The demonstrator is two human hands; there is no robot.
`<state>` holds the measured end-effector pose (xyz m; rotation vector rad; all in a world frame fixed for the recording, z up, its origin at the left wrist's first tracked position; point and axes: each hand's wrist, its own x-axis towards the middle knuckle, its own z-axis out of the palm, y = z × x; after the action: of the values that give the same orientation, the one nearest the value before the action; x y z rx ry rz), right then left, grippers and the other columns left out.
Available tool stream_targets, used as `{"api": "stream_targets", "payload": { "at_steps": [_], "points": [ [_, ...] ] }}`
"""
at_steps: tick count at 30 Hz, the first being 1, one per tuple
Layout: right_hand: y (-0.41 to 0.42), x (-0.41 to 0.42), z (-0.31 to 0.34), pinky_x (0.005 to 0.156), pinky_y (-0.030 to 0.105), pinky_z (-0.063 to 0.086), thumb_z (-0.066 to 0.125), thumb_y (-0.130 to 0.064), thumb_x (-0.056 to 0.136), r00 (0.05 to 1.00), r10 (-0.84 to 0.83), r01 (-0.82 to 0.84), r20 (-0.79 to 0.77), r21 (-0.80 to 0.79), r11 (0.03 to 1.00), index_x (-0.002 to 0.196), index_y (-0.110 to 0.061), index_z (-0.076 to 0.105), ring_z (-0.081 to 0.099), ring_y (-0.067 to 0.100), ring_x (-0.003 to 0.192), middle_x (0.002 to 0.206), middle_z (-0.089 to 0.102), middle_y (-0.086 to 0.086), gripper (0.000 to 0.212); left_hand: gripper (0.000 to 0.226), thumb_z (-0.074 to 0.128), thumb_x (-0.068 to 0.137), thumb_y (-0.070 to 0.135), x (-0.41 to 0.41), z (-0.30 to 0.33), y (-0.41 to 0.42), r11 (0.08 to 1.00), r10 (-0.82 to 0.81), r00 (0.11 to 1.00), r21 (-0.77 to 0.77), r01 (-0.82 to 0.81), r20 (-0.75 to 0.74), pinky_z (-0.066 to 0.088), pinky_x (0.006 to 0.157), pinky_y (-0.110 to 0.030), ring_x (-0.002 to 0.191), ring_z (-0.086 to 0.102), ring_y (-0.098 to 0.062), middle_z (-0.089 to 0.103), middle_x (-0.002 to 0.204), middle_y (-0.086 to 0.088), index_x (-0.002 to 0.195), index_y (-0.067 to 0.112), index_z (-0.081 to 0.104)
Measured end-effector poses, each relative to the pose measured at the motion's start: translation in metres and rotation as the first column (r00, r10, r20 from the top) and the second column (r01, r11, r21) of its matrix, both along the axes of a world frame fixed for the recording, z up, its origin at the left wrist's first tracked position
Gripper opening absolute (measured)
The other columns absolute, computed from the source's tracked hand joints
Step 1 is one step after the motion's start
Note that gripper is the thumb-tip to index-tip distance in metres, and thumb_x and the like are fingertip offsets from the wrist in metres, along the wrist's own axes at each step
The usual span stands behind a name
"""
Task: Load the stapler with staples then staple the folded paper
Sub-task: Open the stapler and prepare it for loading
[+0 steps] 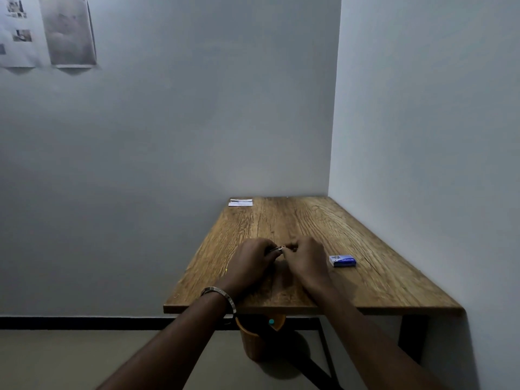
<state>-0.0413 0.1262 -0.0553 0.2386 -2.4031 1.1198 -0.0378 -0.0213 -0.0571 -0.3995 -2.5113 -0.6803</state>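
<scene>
Over the middle of the wooden table [365, 277], my left hand [249, 263] and my right hand [305, 260] meet with fingers curled around a small metal stapler [277, 249]. Only a short silvery piece of it shows between the fingers; most of it is hidden. A blue staple box [342, 260] lies on the table just right of my right hand. The folded white paper [240, 202] rests at the table's far left corner by the wall.
The table stands in a corner, with walls behind and to the right. An orange bin [254, 342] sits on the floor under the table's near edge. Papers [67, 29] hang on the wall at the upper left.
</scene>
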Motion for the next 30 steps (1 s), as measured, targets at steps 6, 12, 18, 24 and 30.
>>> {"api": "stream_targets", "payload": {
  "at_steps": [6,12,18,24,30],
  "points": [
    [0.007,-0.005,0.002,0.083,0.016,0.042,0.073,-0.017,0.086,0.982,0.170,-0.155,0.079,-0.169,0.973,0.106,-0.017,0.078,0.062,0.017,0.120,0.124,0.070,0.001,0.020,0.024,0.061,0.096,0.026,0.000,-0.001,0.000,1.000,-0.010,1.000,-0.014,0.010,0.000,0.058,0.079,-0.041,0.087,0.068,-0.017,0.074,0.100,-0.006,0.111,0.011,0.072],
    [0.005,0.002,0.000,0.077,0.019,0.052,0.071,-0.023,0.089,0.957,0.283,-0.261,0.056,-0.253,0.932,0.107,-0.027,0.077,0.069,0.009,0.104,0.106,0.076,-0.010,0.020,0.022,0.066,0.092,0.024,0.000,-0.003,-0.003,0.994,-0.034,0.999,0.107,0.036,-0.017,0.059,0.076,-0.036,0.087,0.068,-0.013,0.073,0.102,-0.006,0.111,0.012,0.065],
    [0.003,0.005,0.001,0.085,0.013,0.053,0.069,-0.014,0.090,0.939,0.343,-0.326,0.024,-0.247,0.912,0.132,-0.024,0.062,0.062,0.002,0.113,0.126,0.069,-0.003,0.043,0.026,0.072,0.088,0.024,-0.002,-0.004,-0.006,0.965,-0.037,0.998,0.262,0.024,0.045,0.060,0.071,-0.029,0.086,0.069,-0.010,0.073,0.101,-0.005,0.109,0.019,0.056],
    [0.005,-0.003,0.004,0.058,0.006,0.051,0.076,-0.010,0.084,0.952,0.295,-0.249,0.077,-0.362,0.898,0.113,-0.011,0.073,0.069,-0.003,0.081,0.106,0.076,0.004,0.029,0.017,0.077,0.084,0.025,-0.004,-0.004,-0.007,0.968,-0.039,0.998,0.248,0.026,0.047,0.061,0.074,-0.028,0.088,0.069,-0.006,0.072,0.098,0.001,0.094,0.022,0.064],
    [0.008,-0.009,0.004,0.051,0.003,0.046,0.082,-0.013,0.078,0.979,0.186,-0.147,0.081,-0.347,0.926,0.099,-0.013,0.077,0.066,-0.004,0.073,0.091,0.076,-0.002,0.021,0.017,0.075,0.085,0.024,-0.006,-0.006,-0.006,0.986,-0.073,0.997,0.149,0.068,0.029,0.061,0.077,-0.025,0.087,0.067,-0.003,0.072,0.099,0.002,0.099,0.022,0.067]
  ]
}}
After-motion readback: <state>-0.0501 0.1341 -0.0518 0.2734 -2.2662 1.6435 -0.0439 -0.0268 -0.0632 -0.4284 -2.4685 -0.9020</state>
